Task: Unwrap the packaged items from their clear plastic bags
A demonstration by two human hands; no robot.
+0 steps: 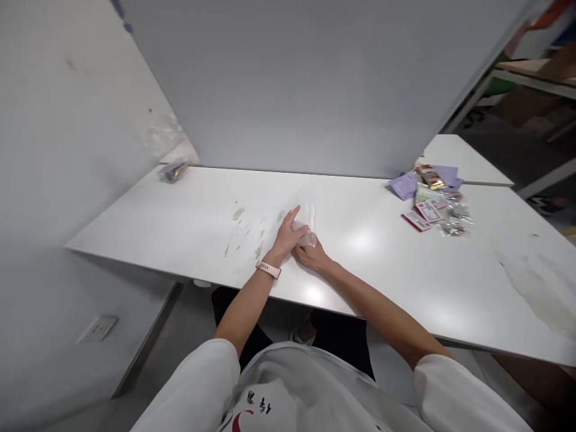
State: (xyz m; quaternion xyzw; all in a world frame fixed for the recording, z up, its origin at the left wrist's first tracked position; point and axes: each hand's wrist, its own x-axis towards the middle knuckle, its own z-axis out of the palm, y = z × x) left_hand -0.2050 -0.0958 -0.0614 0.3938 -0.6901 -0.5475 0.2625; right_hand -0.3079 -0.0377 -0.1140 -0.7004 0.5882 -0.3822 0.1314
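A flexible, glossy, clear plastic film (308, 239) is gripped by the curled right hand (313, 257) over the white, smooth tabletop (202, 210) and touched by the loosely spread left hand (285, 238).

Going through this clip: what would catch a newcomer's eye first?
Probably the left hand and right hand, close together at clear plastic mid-table. Next, the pink band on the left wrist, then the colourful packets heaped toward the right on the white table.
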